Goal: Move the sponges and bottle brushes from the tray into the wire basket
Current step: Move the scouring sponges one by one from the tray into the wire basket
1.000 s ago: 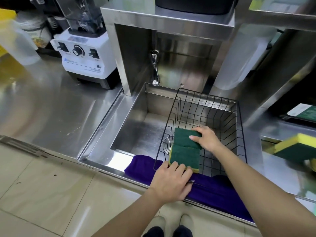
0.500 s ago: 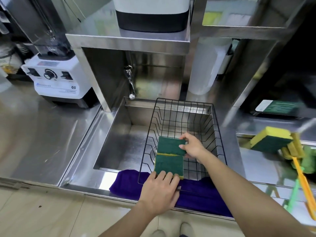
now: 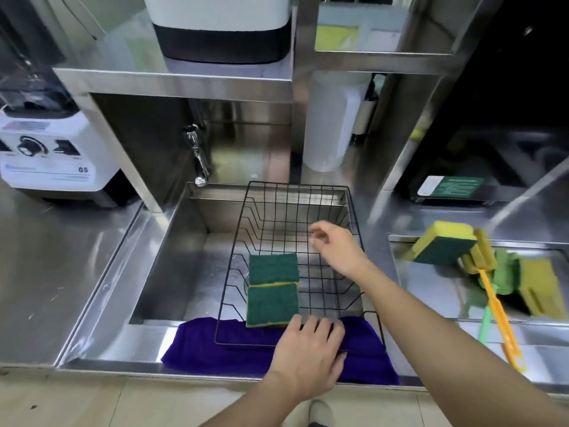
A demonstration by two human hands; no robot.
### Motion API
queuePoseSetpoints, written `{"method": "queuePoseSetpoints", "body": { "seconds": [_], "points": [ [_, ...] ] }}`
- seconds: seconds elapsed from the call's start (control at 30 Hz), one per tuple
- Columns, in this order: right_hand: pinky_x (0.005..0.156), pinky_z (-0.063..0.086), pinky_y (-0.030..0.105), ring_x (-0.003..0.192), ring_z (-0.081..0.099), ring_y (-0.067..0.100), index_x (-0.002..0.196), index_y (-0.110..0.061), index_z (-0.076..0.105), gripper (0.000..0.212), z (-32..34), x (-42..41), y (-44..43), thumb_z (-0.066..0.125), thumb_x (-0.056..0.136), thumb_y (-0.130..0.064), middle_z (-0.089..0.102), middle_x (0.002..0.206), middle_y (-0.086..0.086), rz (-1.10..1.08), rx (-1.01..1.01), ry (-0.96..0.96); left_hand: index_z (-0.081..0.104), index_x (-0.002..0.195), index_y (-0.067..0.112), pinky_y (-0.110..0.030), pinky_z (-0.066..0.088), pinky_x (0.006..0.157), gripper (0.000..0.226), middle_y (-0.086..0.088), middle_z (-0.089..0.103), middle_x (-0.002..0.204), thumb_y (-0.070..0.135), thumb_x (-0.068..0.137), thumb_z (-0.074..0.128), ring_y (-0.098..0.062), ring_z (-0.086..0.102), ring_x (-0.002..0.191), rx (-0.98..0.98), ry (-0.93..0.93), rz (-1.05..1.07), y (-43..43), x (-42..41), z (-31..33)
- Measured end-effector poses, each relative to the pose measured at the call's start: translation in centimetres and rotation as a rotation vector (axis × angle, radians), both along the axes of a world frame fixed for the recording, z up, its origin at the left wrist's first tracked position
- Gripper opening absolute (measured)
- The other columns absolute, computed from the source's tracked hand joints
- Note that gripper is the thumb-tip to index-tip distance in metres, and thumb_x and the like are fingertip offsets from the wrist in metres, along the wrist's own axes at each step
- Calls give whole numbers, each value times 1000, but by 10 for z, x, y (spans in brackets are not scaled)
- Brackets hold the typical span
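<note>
A black wire basket (image 3: pixel 295 211) sits in the steel sink. Two green-topped, yellow-backed sponges (image 3: pixel 273 292) lie flat in its front left part, edge to edge. To the right of the basket, a steel tray (image 3: pixel 431 291) holds another sponge (image 3: pixel 443 246), tilted, and orange (image 3: pixel 500 315) and green bottle brushes (image 3: pixel 486 325) overhanging the tray's front edge.

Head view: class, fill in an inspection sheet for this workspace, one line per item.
Surface: steel counter with sunken sink.
Job's things: two green sponges lie in the wire basket; more sponges and bottle brushes remain in the tray.
Clutter: purple cloth, blender, white bottle.
Grippers: left hand on basket's near edge; right hand open above basket.
Cables: nothing seen.
Surroundings: tap, steel shelving.
</note>
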State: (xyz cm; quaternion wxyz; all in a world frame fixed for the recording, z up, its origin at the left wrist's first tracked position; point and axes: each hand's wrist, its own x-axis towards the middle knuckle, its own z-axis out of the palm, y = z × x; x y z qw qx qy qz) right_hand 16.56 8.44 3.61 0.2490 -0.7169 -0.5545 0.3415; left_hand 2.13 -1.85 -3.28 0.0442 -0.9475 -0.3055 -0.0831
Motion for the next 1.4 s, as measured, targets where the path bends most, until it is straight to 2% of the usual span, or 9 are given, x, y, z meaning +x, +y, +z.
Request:
{"method": "queuePoseSetpoints", "body": {
  "seconds": [0.1, 0.23, 0.43, 0.63, 0.77, 0.93, 1.07, 1.33, 1.4],
  "points": [
    [88, 47, 27, 90, 57, 17, 113, -8, 63, 25, 19, 43, -4, 53, 90, -7, 64, 99, 5, -118, 123, -60, 64, 100, 19, -32, 49, 63, 45, 1, 64, 79, 51, 77, 43, -20, 58, 66, -36, 22, -24, -4, 22, 2],
    [103, 42, 40, 114, 55, 28, 116, -6, 61, 47, 31, 110, -20, 44, 77, 13, 63, 121, 13, -312, 193, -199, 65, 95, 17, -33, 48, 53, 46, -1, 65, 73, 48, 78, 36, -20, 58, 59, -60, 35, -36, -6, 42, 1],
    [108, 21, 44, 142, 20, 24, 144, -21, 26, 78, 19, 184, -59, 53, 74, -1, 30, 151, 6, -196, -159, -750, 65, 83, 16, -35, 49, 52, 42, -2, 62, 66, 45, 78, 36, -21, 57, 55, -30, 17, -49, -6, 48, -2],
    [99, 28, 42, 123, 40, 29, 128, -14, 44, 57, -5, 198, -78, 58, 74, -6, 47, 130, 10, -223, -176, -906, 62, 78, 17, -33, 47, 50, 36, -2, 60, 66, 43, 77, 38, -21, 56, 55, -34, 11, -42, -8, 47, 1],
    [98, 26, 40, 121, 42, 28, 130, -17, 47, 56, 3, 190, -78, 66, 79, -31, 51, 124, 10, -259, -16, -748, 61, 77, 18, -32, 45, 48, 33, 0, 59, 65, 44, 76, 39, -20, 55, 55, -64, 17, -38, -8, 47, 3],
    [96, 41, 40, 114, 51, 28, 128, -13, 47, 56, 31, 164, -74, 68, 80, -32, 54, 124, 11, -478, 302, -290, 62, 84, 18, -33, 46, 53, 36, 0, 62, 70, 45, 78, 39, -21, 56, 61, -29, -2, -41, -8, 41, 2],
    [90, 44, 36, 106, 55, 24, 121, -14, 51, 46, 42, 137, -59, 68, 81, -29, 58, 113, 6, -471, 327, -89, 60, 95, 14, -34, 47, 61, 39, -2, 62, 78, 43, 81, 38, -22, 56, 69, 62, -54, -70, -2, 22, -1],
    [86, 46, 31, 95, 54, 18, 120, -10, 54, 44, 29, 69, -27, 69, 82, -27, 58, 104, 1, -410, 268, 89, 62, 91, 15, -35, 46, 62, 38, 0, 62, 77, 45, 78, 42, -21, 55, 68, 136, -29, 44, 16, -42, -4],
    [84, 52, 37, 96, 60, 23, 118, -10, 54, 45, 22, 54, -16, 69, 80, -30, 59, 104, 3, -449, 235, 184, 63, 92, 15, -34, 46, 63, 37, 0, 62, 78, 44, 79, 45, -21, 56, 69, 139, -53, 66, 19, -56, -5]
  ]
}}
